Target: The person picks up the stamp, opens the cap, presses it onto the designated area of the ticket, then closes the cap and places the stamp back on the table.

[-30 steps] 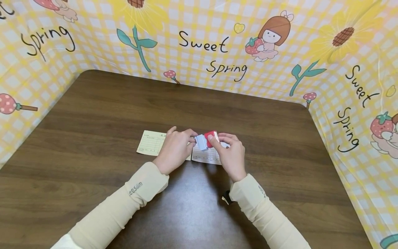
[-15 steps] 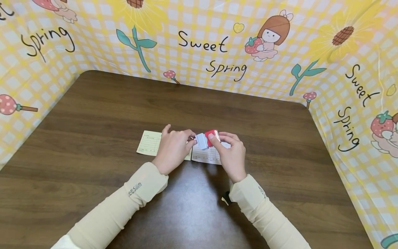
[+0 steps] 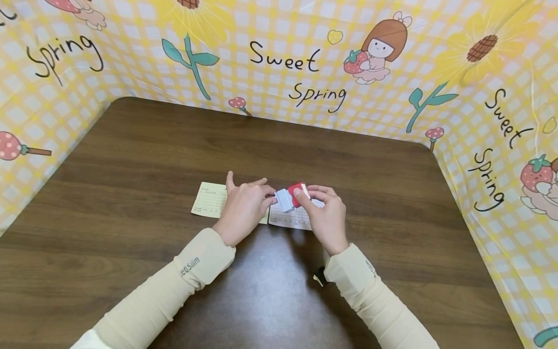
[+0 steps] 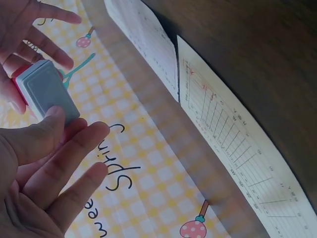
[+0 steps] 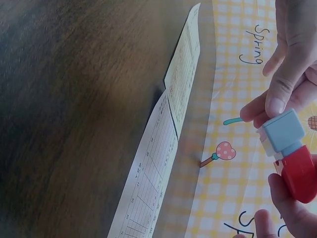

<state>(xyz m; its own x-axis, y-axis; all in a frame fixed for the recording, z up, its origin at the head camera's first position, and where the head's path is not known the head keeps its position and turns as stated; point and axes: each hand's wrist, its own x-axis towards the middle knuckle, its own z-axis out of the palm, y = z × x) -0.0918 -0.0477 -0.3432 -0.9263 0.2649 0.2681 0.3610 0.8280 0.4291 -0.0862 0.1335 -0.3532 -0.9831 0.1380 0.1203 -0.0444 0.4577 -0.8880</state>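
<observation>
A small hand stamp with a red body (image 3: pixel 299 195) and a pale blue-grey cap (image 3: pixel 284 200) is held up over the papers, tilted between both hands. My right hand (image 3: pixel 328 215) grips the red body between thumb and fingers. From the other side, my left hand (image 3: pixel 244 208) pinches the end of the cap with thumb and forefinger, its other fingers spread. The right wrist view shows a narrower blue neck (image 5: pixel 291 148) between cap and body. Below lie a yellow printed slip (image 3: pixel 210 199), partly covered by the left hand, and a white printed slip (image 3: pixel 287 219).
The two slips lie side by side on the dark wooden table (image 3: pixel 144 160), their inner edges meeting. A yellow checked cloth (image 3: pixel 279 92) with printed flowers and lettering stands around the back and sides of the table.
The left hand's outer fingers have lifted and spread, and that hand has shifted slightly. The stamp has stayed in nearly the same place, held by both hands.
</observation>
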